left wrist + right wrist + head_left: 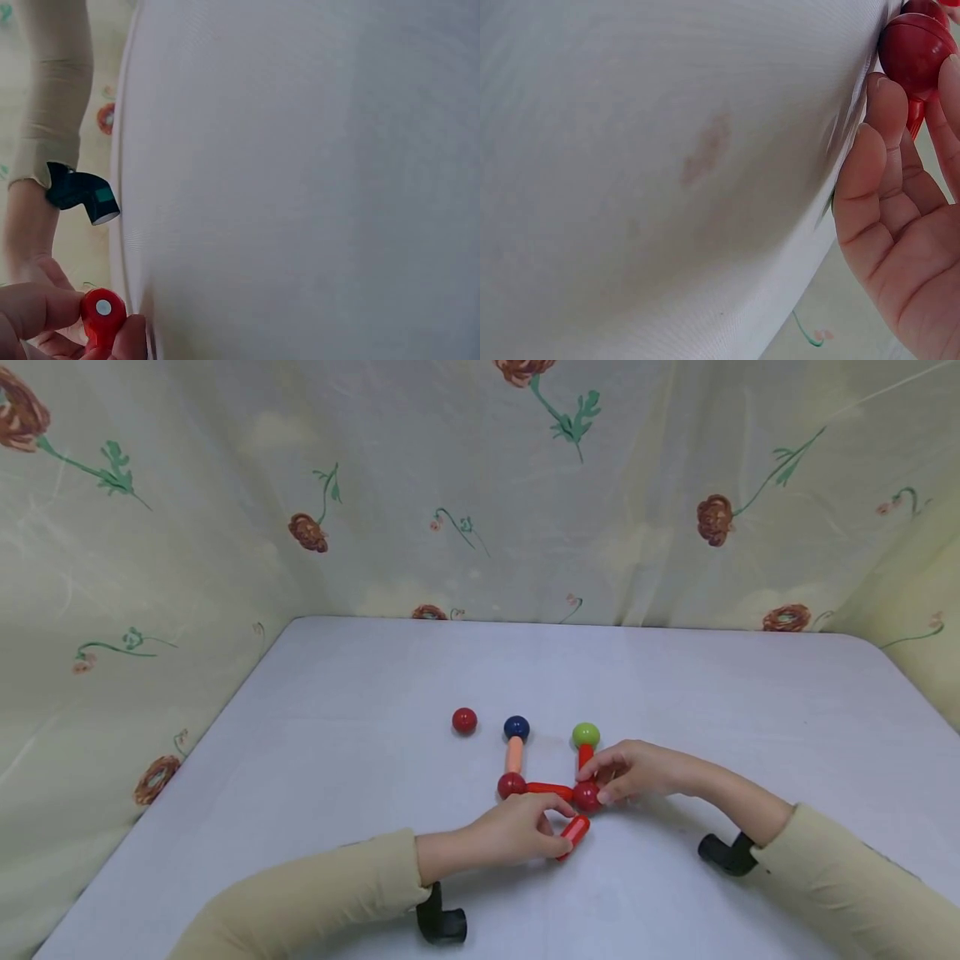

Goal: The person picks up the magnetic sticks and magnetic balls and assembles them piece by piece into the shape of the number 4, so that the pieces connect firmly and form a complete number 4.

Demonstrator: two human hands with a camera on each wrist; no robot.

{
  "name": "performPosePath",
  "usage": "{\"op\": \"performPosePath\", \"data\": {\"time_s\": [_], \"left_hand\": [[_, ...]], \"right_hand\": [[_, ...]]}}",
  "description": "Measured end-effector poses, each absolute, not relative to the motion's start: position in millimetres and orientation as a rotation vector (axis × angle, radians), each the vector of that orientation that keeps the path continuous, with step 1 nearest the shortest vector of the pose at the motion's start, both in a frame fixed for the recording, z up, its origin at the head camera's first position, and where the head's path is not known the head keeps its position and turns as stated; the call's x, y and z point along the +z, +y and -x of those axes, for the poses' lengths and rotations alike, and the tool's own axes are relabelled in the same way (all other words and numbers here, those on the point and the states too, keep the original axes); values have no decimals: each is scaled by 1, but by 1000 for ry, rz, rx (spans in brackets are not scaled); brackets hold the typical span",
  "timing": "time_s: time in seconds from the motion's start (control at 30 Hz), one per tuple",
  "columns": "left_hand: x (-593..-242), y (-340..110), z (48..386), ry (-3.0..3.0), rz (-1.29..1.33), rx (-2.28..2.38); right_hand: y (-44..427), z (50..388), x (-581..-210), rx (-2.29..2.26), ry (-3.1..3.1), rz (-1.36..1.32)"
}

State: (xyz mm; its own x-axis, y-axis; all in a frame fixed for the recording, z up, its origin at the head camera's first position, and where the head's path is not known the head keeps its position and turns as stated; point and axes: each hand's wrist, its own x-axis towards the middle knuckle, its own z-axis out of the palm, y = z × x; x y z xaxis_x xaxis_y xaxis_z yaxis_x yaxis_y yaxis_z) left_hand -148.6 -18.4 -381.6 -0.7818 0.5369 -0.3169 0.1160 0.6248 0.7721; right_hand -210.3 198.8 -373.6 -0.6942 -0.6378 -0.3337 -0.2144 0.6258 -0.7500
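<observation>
My left hand (pixel 510 831) pinches a red rod (pixel 574 833) between thumb and fingers, just in front of the joined pieces. The rod's end shows a pale round disc in the left wrist view. With thumb and fingers, my right hand (pixel 648 770) holds the dark red ball (pixel 587 796) at the near right corner of a U-shaped chain. From that ball a red rod (pixel 586 757) leads back to a green ball (pixel 586 734). Another red rod (pixel 550 790) runs left to a second dark red ball (pixel 512 785). There a peach rod (pixel 514 755) joins a navy ball (pixel 517 727).
A loose red ball (pixel 464 721) lies left of the navy ball, apart from the chain. The white-covered table (pixel 360 693) stretches around the pieces. Behind it hangs a flowered curtain (pixel 450 460). Black mounts (pixel 442 922) sit at both wrists.
</observation>
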Motion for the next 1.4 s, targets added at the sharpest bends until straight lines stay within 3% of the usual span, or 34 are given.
{"op": "performPosePath", "data": {"time_s": [1.4], "left_hand": [[-383,1,149,2359,-495,1006]], "right_hand": [[201,211,-375,-971,2221,679]]}}
